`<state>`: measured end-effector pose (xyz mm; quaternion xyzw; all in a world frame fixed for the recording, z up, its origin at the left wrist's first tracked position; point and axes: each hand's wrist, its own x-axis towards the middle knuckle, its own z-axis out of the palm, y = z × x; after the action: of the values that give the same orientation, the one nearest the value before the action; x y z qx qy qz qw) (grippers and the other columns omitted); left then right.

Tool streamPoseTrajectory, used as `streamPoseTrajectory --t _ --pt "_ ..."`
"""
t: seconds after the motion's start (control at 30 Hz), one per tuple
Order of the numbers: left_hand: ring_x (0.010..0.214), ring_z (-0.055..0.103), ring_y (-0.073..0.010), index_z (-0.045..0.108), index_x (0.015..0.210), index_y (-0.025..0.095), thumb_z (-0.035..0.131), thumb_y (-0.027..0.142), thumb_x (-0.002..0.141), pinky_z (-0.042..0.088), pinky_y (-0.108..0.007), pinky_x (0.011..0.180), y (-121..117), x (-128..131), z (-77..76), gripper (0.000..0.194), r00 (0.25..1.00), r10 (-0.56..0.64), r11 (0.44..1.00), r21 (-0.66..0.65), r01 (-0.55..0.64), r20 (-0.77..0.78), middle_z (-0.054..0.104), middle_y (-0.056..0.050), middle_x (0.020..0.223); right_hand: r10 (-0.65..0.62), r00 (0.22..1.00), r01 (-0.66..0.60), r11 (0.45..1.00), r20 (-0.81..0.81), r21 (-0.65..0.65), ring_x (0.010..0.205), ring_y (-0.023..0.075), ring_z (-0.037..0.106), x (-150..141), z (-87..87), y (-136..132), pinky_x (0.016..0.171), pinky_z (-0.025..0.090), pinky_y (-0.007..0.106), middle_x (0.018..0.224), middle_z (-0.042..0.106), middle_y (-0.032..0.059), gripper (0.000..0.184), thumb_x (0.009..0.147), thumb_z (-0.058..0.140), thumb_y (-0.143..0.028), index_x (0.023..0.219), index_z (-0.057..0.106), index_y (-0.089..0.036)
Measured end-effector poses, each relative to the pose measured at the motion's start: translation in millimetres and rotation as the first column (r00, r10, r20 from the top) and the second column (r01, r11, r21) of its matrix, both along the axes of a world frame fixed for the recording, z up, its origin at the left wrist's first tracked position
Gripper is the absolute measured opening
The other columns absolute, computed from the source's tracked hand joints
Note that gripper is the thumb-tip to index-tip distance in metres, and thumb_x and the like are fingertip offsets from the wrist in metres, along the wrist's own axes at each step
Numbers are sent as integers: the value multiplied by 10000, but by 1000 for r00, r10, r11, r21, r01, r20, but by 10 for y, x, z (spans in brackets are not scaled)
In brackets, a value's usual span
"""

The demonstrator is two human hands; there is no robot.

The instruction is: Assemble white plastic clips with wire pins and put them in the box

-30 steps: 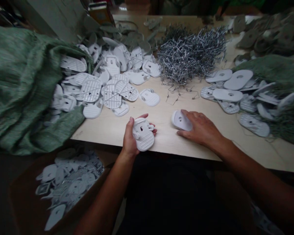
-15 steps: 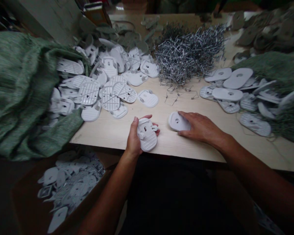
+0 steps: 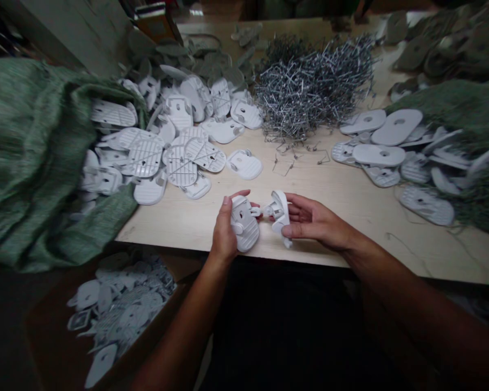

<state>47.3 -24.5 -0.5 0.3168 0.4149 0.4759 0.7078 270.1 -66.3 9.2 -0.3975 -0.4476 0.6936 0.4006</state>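
Note:
Near the table's front edge, my left hand (image 3: 225, 231) is closed round a white oval plastic plate (image 3: 245, 227) with a ribbed face, a small hole and raised lugs. Just to its right, my right hand (image 3: 315, 221) grips a second white plastic piece (image 3: 280, 213) between thumb and fingers. That piece is tilted on edge, its lugged inner side facing the left-hand plate. The two pieces are very close at their lugs; whether they touch I cannot tell. A single white plate (image 3: 244, 164) lies on the table beyond my hands.
A heap of metal torsion springs (image 3: 309, 87) sits at the back, with a few loose in front. White plates (image 3: 183, 157) pile up at left beside a green sack (image 3: 36, 163), and more plates (image 3: 378, 156) lie at right. Below the edge, a box (image 3: 52, 347) holds similar parts.
My right hand has brought its piece leftward to the left-hand plate and turned it from lying face up to standing on edge. My left hand stays nearly in place.

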Motion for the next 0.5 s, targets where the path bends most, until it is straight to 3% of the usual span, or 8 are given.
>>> streamPoseTrajectory --t 0.13,0.5 --pt "829 776 -261 702 1266 179 611 716 962 617 -383 774 -13 34 44 623 1000 -11 1000 11 11 -25 790 -88 945 -70 991 65 997 -115 -47 1380 323 651 -163 -11 -82 1232 478 577 1522 640 128 948 737 991 -343 1550 509 -267" --pt "837 771 -261 702 1266 190 598 718 968 602 -403 821 -61 40 43 616 999 -9 1000 20 9 -39 785 -99 991 -181 978 180 983 -99 -22 1361 339 664 -259 -62 -208 1228 485 598 1480 659 140 928 760 991 -365 1540 499 -258"
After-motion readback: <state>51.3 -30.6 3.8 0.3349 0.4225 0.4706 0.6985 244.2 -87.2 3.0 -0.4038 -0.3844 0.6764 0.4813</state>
